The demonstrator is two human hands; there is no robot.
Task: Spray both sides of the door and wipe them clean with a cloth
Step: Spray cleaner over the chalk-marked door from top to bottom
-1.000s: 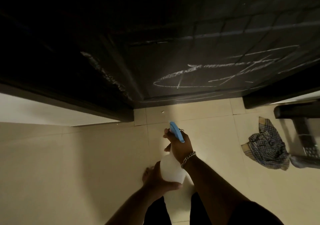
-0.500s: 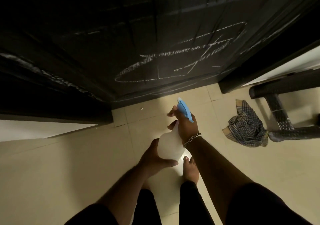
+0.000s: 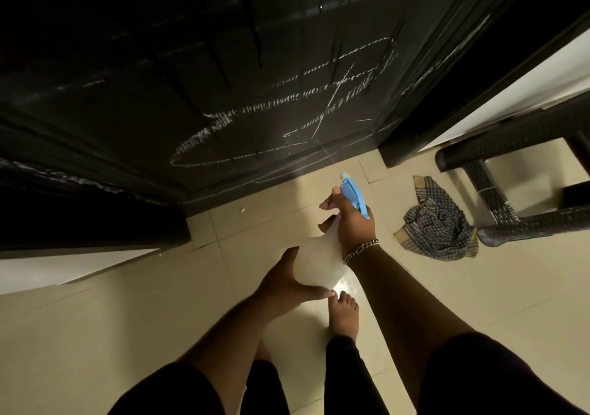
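The chalk-marked door [image 3: 255, 95] fills your view, so you're at the spraying step. The cloth [image 3: 439, 231] lies on the floor to your right. Your right hand [image 3: 352, 220] grips the spray bottle [image 3: 319, 261] at its blue trigger; your left hand [image 3: 284, 283] cups its base. Squeeze next.

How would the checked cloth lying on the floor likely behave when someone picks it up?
The cloth would probably hang limp: it lies crumpled in soft folds on the floor. It looks thin, so likely light. Being bunched, it may unfold unevenly, and the nearby chair leg could perhaps snag it.
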